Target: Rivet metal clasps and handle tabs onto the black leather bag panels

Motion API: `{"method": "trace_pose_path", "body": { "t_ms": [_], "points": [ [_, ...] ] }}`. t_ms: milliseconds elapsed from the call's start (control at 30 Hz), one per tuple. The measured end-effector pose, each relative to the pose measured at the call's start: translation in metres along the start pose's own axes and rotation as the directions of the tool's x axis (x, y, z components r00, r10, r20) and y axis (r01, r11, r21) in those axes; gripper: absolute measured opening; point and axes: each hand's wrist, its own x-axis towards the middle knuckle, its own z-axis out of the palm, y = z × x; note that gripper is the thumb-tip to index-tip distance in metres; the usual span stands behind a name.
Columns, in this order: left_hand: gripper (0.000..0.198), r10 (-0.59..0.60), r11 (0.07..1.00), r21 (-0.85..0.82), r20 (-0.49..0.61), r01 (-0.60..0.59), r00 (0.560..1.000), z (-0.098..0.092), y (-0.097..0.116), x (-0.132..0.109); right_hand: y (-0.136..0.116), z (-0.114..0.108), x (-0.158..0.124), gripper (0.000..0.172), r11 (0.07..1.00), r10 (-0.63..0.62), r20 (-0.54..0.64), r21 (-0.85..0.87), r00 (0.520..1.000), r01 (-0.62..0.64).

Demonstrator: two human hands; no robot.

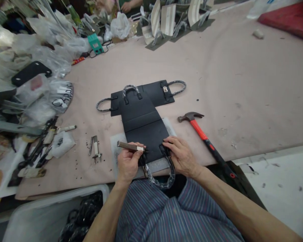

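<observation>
A black bag panel [143, 117] with plastic-wrapped loop handles lies on the table, its near end on a pale board [114, 145]. My left hand [128, 164] closes its fingers and thumb around a metal punch [127, 145], which is tilted sideways over the panel's near edge. My right hand [179, 155] rests on the panel's right edge by the base of the near handle [164, 185]; its fingertips press together there. Whether they pinch the handle base or only touch it is hard to see. Under the far end lies a second black panel [155, 92] with a metal clasp.
Right of the panels lies a claw hammer [202, 131] with a red and black handle. Small metal tools [95, 148] sit to the left. Plastic bags [40, 50] crowd the left side. A bin [58, 201] with black items stands below. Another person's hand [126, 7] shows at the back.
</observation>
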Motion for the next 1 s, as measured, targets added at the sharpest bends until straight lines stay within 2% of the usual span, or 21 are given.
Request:
{"method": "trace_pose_path", "body": {
  "t_ms": [233,800,900,1000],
  "points": [
    [0.013,0.135,0.983,0.124,0.027,-0.137,0.99,-0.002,-0.009,-0.013,0.001,-0.001,0.0,0.049,0.999,0.033,0.011,0.023,0.999,-0.033],
    [0.009,0.231,0.917,0.311,0.095,-0.249,0.968,0.002,-0.009,-0.013,0.0,0.0,0.0,0.048,0.998,0.054,0.015,0.025,0.998,-0.054],
    [0.01,0.286,0.883,0.353,0.121,-0.311,0.95,0.004,-0.006,-0.012,-0.001,-0.001,0.001,0.049,0.998,0.053,0.011,0.028,0.999,-0.053],
    [0.009,0.356,0.814,0.417,0.19,-0.404,0.915,0.009,0.0,-0.01,-0.001,-0.002,0.001,0.047,0.998,0.047,-0.001,0.038,0.999,-0.047]
  ]
}}
